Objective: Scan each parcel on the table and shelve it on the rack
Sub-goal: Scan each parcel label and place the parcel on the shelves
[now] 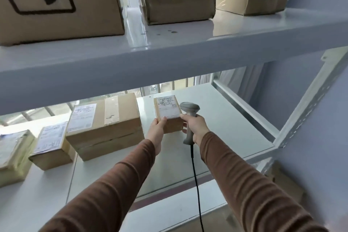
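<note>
Our left hand (157, 128) held the small labelled parcel (168, 114) on the lower rack shelf (226, 128); our right hand (194, 126) gripped the barcode scanner (189, 111) just beside it.

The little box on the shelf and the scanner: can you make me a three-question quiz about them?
1. True or false: the left hand holds the small parcel on the lower shelf.
2. Which hand grips the scanner?
3. What stands right beside the small parcel? A) a bigger taped box B) a bottle C) a bag

Key: 1 true; 2 the right hand; 3 A
</note>
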The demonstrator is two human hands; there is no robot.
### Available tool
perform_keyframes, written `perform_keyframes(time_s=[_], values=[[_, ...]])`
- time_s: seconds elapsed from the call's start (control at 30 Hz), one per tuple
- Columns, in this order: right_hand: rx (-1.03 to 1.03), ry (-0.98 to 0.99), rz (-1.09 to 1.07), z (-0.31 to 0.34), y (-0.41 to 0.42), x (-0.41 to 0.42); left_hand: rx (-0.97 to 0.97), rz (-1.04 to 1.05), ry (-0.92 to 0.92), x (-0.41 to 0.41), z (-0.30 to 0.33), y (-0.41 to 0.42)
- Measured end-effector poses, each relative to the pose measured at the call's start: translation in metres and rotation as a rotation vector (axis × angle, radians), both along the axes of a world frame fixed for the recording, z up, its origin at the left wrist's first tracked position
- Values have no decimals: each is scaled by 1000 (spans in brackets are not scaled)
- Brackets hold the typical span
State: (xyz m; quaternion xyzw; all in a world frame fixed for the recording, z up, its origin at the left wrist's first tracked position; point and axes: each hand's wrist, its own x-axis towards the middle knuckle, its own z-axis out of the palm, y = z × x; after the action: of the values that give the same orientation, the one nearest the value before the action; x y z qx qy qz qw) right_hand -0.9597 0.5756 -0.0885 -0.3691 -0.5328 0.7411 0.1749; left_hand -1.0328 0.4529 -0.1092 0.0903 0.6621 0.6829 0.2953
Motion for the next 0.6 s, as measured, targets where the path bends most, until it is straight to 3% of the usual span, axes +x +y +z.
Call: perform_keyframes(time_s=[0.43, 0.6], values=[[-15, -21, 18, -22, 4, -32, -109, 113, -21, -24, -10, 3], [52, 5, -63, -5, 3, -12, -130, 81, 290, -4, 16, -5]])
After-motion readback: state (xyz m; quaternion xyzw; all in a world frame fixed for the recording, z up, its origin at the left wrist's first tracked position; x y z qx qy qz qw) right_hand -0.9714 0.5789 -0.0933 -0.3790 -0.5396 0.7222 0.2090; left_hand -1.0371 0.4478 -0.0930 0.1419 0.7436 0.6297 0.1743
